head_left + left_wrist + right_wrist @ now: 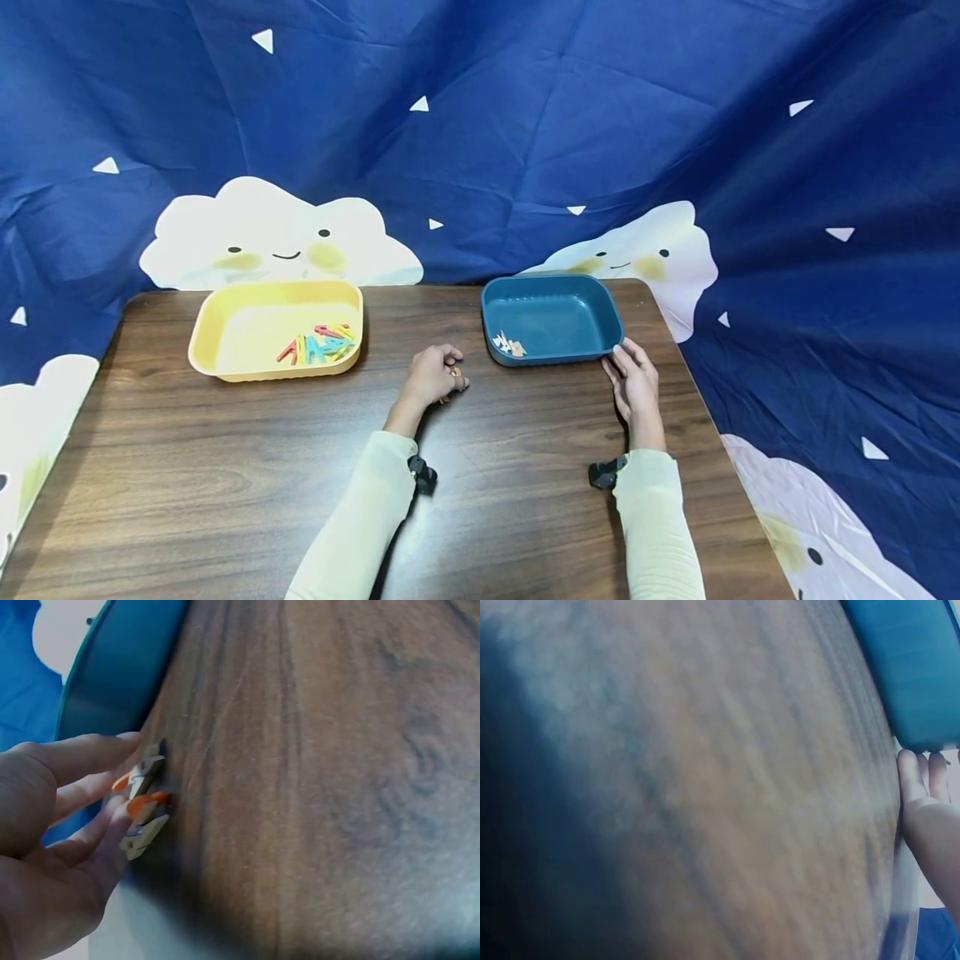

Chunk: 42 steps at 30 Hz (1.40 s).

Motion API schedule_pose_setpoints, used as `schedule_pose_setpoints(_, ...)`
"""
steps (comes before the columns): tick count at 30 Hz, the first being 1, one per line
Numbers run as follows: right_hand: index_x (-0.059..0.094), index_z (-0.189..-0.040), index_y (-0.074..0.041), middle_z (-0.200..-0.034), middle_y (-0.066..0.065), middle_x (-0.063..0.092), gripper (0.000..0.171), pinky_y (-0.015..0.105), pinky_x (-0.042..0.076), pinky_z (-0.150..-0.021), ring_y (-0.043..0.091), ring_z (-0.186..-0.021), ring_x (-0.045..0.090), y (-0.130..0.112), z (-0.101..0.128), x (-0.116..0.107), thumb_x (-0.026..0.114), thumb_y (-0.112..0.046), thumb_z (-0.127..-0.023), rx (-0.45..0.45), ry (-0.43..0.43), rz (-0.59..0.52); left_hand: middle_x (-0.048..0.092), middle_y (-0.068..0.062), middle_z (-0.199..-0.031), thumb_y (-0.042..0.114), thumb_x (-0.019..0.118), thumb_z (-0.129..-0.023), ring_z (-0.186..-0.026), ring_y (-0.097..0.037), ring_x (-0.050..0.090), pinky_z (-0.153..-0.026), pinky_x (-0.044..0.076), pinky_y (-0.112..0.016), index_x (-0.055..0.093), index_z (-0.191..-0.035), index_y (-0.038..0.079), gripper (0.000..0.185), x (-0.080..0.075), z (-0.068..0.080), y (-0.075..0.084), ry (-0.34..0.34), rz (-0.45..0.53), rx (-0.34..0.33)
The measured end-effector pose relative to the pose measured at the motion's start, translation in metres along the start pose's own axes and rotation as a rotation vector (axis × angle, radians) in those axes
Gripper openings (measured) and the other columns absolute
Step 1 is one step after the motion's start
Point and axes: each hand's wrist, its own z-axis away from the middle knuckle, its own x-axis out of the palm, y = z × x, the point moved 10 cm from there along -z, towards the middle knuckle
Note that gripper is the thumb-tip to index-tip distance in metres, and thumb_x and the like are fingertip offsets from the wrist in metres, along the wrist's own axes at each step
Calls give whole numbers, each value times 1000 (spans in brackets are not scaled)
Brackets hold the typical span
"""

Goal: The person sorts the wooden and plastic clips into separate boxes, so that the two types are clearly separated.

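Note:
My left hand (450, 377) rests on the brown table (225, 467), fingers curled round a few small wooden and orange clips (142, 804). It lies just left of the dark blue tray (555, 317), whose outer wall (112, 671) rises behind the fingers (82, 754) in the left wrist view. A few pale and orange clips (508, 343) lie in the tray's near left corner. My right hand (624, 360) lies with straight fingers (922, 776) against the blue tray's (907, 667) near right corner.
A yellow tray (225, 333) stands at the back left of the table with several coloured clips (318, 343) in its near right corner. A dark blue cloth with clouds (285, 242) hangs behind and beside the table. The table's right edge (712, 417) is close to my right hand.

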Motion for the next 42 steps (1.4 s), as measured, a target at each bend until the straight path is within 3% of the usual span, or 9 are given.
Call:
schedule_pose_setpoints(6,55,-135,-4,-126,5,52,33,42,38,-114,20,-124,51,-1,1,1,60,-8,-103,-5,-2,4,68,-3,-93,6,89,-74,-88,-21,65,-84,54,-37,74,-102,8,32,2,0,6,27,-80,36)
schedule_pose_setpoints(11,56,-134,-4,-126,5,52,33,42,38,-114,20,-122,52,-1,1,1,60,-8,-102,-2,-4,-5,67,0,-84,-3,81,-77,-68,-13,65,-61,56,-27,74,-95,8,22,0,2,4,48,-15,31)
schedule_pose_setpoints(15,56,-133,-5,-125,5,52,31,41,38,-114,19,-122,53,-1,0,1,60,-8,-103,-1,-5,-3,67,-1,-83,-6,75,-77,-59,-12,62,-47,53,-25,74,-94,7,21,0,1,1,62,39,28)
schedule_pose_setpoints(24,57,-132,-7,-125,4,53,30,40,39,-114,17,-122,53,0,0,1,60,-9,-103,3,-6,-2,69,2,-83,-2,78,-76,-75,-13,64,-76,54,-33,75,-92,10,20,-6,-1,0,100,50,25)
schedule_pose_setpoints(42,55,-134,-5,-127,5,52,32,41,38,-114,17,-120,55,0,0,0,59,-8,-103,7,-3,-12,70,-2,-85,-3,75,-77,-75,-14,66,-74,55,-30,75,-95,6,20,-11,-4,0,108,149,24)
